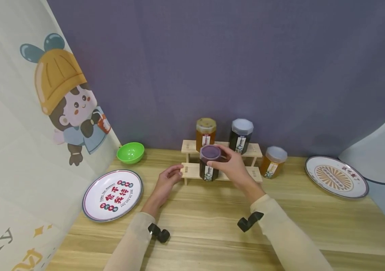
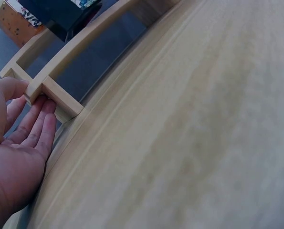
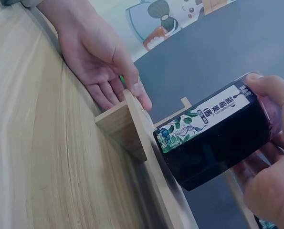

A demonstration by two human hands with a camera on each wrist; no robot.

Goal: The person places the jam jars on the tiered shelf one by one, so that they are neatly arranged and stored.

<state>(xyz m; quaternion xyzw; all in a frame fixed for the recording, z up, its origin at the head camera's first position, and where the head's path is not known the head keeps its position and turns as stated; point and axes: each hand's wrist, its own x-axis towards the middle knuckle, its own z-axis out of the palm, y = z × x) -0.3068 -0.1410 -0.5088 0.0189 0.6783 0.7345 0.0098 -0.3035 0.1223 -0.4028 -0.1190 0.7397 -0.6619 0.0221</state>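
Observation:
My right hand [image 1: 234, 169] holds a dark blueberry jam jar [image 1: 208, 170] near its purple lid, with thumb and fingers on opposite sides. The jar is at the lower step of a small two-step wooden rack [image 1: 224, 176]; whether its base touches the step I cannot tell. In the right wrist view, the jar's white label [image 3: 206, 117] faces the camera. At the rack's left end my left hand [image 1: 166, 184] pinches the lower step, thumb above and fingers beneath, as the left wrist view shows. On the upper step stand an amber jar [image 1: 205, 137] and a dark white-lidded jar [image 1: 241, 137].
Another amber jar [image 1: 273, 162] stands on the wooden table [image 1: 206, 226], right of the rack. A green bowl [image 1: 130, 153] and a white plate with red lettering [image 1: 91, 199] lie left. A plate with a sunburst pattern [image 1: 314, 174] lies far right. A grey-purple curtain [image 1: 212, 67] hangs behind.

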